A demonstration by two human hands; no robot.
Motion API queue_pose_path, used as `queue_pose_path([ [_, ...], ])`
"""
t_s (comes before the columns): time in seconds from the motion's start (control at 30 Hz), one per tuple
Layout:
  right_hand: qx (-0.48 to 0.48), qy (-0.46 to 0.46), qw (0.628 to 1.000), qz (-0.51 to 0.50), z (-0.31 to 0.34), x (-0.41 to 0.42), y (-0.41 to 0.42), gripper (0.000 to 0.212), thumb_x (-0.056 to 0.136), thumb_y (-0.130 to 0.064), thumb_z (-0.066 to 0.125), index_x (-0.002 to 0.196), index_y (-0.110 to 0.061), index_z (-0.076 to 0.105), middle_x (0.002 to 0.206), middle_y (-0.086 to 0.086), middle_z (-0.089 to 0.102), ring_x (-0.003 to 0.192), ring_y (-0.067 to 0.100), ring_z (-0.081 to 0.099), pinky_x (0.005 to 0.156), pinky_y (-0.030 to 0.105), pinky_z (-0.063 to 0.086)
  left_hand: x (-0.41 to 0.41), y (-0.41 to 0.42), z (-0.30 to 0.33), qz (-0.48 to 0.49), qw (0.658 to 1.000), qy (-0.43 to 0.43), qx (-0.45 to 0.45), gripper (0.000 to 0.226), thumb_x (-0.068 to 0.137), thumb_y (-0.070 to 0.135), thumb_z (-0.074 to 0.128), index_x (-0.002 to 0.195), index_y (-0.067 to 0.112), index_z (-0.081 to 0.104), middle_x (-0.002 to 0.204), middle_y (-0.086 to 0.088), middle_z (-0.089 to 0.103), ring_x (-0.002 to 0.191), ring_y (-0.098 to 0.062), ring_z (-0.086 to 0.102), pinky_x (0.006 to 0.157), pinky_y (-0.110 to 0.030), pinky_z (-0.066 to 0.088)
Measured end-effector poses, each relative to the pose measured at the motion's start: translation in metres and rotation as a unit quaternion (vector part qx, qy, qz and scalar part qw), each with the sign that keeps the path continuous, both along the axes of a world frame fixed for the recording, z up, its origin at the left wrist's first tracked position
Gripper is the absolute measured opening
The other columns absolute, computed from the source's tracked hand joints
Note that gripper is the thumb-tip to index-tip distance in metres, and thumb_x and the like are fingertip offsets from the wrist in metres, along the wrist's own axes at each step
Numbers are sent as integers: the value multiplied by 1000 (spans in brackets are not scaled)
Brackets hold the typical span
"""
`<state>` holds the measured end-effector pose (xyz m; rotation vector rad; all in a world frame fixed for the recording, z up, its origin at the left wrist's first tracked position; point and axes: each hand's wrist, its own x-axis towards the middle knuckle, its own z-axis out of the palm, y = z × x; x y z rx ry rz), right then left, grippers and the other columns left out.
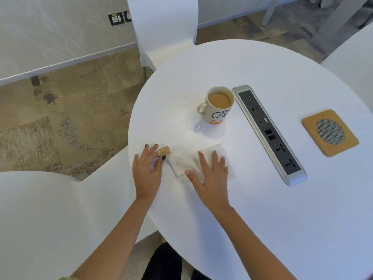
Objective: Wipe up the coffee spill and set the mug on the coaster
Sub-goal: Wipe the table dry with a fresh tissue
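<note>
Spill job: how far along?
Done: nothing finished. In hand: the right hand presses flat on a stained napkin; the left hand pinches a brown-soaked wad. Left: the full mug stands on the bare table, across the power strip from the empty coaster.
</note>
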<state>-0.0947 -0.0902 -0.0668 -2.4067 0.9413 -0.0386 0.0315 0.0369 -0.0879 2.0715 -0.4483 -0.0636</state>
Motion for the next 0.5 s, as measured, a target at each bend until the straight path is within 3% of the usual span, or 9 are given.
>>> queue_pose_path([
  [0.13, -29, 51, 998, -13, -9, 18, 17, 57, 93, -58, 33, 146, -39, 22, 159, 15, -4, 142, 43, -12, 114, 55, -2, 0, 0, 1, 4, 1000, 6, -9, 22, 89, 14, 65, 109, 5, 69, 128, -1, 63, 135, -14, 42, 117, -33, 16],
  [0.23, -56, 50, 997, 13, -13, 21, 29, 46, 101, -33, 33, 147, -32, 26, 160, 8, 3, 143, 41, -9, 115, 50, -4, 0, 0, 0, 7, 1000, 7, -19, 21, 89, 12, 65, 109, 6, 69, 128, 0, 63, 135, -14, 42, 117, -32, 16],
  [0.33, -51, 12, 997, 51, -15, 18, 35, 48, 100, -7, 34, 147, -17, 28, 158, 5, 16, 145, 35, 3, 117, 41, -4, 0, 1, 0, 10, 1000, 6, -22, 21, 89, 11, 65, 109, 6, 69, 128, -1, 63, 135, -16, 43, 118, -38, 19],
  [0.43, -55, -44, 990, 121, -5, 4, 34, 53, 82, 12, 61, 131, -3, 52, 143, 14, 45, 133, 39, 38, 110, 45, 25, 0, 0, 1, 10, 1000, 8, -25, 20, 89, 11, 65, 107, 5, 70, 127, -2, 64, 134, -14, 42, 118, -40, 19],
  [0.5, -62, -33, 989, 133, -8, -14, 22, 48, 81, 1, 67, 127, -13, 59, 138, 1, 54, 131, 24, 46, 107, 38, 38, -1, 0, 1, 10, 1000, 14, -26, 21, 89, 13, 64, 108, 5, 70, 128, -2, 63, 134, -13, 42, 118, -37, 18],
])
